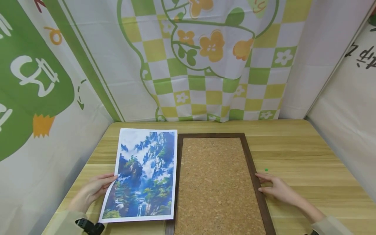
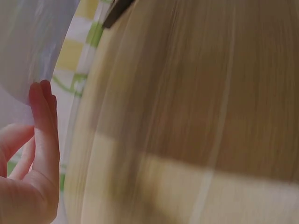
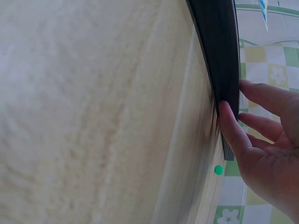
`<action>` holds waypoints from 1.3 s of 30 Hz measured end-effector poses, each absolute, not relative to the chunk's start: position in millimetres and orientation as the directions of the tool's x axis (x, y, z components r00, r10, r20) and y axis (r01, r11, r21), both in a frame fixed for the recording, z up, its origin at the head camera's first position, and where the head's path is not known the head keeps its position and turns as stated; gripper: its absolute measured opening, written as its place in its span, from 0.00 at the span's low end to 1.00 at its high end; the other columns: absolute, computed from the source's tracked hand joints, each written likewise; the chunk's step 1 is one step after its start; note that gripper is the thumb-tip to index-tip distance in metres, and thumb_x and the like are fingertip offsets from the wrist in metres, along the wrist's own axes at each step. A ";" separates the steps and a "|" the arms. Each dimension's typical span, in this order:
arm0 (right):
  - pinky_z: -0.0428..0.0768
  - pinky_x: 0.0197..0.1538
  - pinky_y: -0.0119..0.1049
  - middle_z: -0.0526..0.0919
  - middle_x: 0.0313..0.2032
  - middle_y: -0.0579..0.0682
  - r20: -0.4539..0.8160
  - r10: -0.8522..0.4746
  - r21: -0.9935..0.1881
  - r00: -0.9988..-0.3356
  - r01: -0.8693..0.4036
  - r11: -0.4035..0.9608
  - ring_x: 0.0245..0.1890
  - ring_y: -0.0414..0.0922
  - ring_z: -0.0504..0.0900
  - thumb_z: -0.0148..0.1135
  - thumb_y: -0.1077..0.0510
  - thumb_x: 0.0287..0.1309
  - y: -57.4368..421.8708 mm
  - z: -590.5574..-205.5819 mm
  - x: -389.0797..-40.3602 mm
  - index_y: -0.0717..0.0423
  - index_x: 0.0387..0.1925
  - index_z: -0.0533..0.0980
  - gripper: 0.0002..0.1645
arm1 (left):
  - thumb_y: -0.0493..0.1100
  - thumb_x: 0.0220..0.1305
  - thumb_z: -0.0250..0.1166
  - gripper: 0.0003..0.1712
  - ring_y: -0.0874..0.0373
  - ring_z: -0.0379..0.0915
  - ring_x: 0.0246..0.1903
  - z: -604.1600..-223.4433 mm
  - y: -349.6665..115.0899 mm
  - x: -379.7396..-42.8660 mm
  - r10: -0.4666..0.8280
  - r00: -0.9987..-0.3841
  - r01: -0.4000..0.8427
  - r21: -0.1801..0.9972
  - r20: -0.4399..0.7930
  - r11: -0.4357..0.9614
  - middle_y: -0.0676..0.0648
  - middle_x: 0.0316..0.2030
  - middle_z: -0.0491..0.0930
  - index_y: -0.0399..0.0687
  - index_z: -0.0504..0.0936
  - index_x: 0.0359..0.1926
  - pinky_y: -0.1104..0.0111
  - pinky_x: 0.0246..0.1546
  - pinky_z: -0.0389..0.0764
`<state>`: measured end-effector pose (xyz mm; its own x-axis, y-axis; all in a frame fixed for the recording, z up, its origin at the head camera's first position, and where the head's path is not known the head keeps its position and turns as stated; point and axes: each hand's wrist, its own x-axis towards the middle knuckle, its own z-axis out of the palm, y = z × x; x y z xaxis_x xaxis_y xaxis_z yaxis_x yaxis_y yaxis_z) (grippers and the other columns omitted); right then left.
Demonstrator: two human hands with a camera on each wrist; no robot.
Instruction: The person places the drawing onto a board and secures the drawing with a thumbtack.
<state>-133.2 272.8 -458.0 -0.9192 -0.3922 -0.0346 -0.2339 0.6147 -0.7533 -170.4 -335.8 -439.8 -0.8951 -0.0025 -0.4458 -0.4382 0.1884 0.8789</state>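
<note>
My left hand (image 1: 95, 187) pinches the left edge of a paper print (image 1: 147, 173) of blue mountains, trees and a waterfall. The sheet bends slightly there, held above the table, its right edge alongside the cork board. In the left wrist view, its pale back (image 2: 35, 46) shows near my fingertips (image 2: 39, 91). The cork board (image 1: 217, 182) with a dark brown wooden frame lies right of the print, its near end cut off. My right hand (image 1: 277, 189) holds the frame's right side between thumb and fingers; the right wrist view shows them against the dark frame (image 3: 217, 51).
A small green round piece (image 1: 266, 169) lies on the wooden table (image 1: 296, 156), right of the board and just beyond my right hand. Behind the table hangs a checked, flowered curtain (image 1: 211, 91); printed cloth also hangs at both sides.
</note>
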 end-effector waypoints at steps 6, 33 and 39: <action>0.71 0.18 0.28 0.70 0.54 0.71 -0.044 -0.392 -0.757 -0.919 -0.226 0.613 0.44 0.45 0.77 0.60 0.56 0.56 274.0 -457.8 -133.7 0.71 0.60 0.62 0.35 | 0.41 0.61 0.61 0.42 0.70 0.76 0.32 -441.9 -308.6 -171.7 0.029 -0.907 -0.416 0.904 -0.420 0.103 0.57 0.34 0.79 0.20 0.49 0.64 0.73 0.37 0.80; 0.74 0.24 0.27 0.67 0.56 0.72 -0.019 -0.397 -0.759 -0.918 -0.245 0.603 0.46 0.49 0.76 0.60 0.58 0.56 274.3 -457.3 -134.3 0.72 0.59 0.63 0.34 | 0.32 0.61 0.58 0.24 0.63 0.79 0.30 -440.0 -178.7 -178.1 0.132 -0.922 -0.375 0.925 -0.365 -0.066 0.51 0.28 0.82 0.21 0.66 0.55 0.73 0.32 0.81; 0.76 0.30 0.27 0.67 0.56 0.72 0.005 -0.400 -0.743 -0.916 -0.271 0.612 0.47 0.58 0.76 0.61 0.58 0.55 273.9 -457.3 -133.5 0.73 0.58 0.64 0.33 | 0.31 0.60 0.58 0.23 0.62 0.79 0.29 -440.7 -159.4 -177.1 0.122 -0.924 -0.373 0.925 -0.362 -0.077 0.51 0.27 0.81 0.21 0.67 0.54 0.73 0.31 0.81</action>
<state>-133.5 273.9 -457.3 -0.9165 -0.4001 0.0049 -0.2713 0.6123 -0.7426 -177.1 -159.4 -440.7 -0.9241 0.1220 -0.3621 -0.3725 -0.0771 0.9248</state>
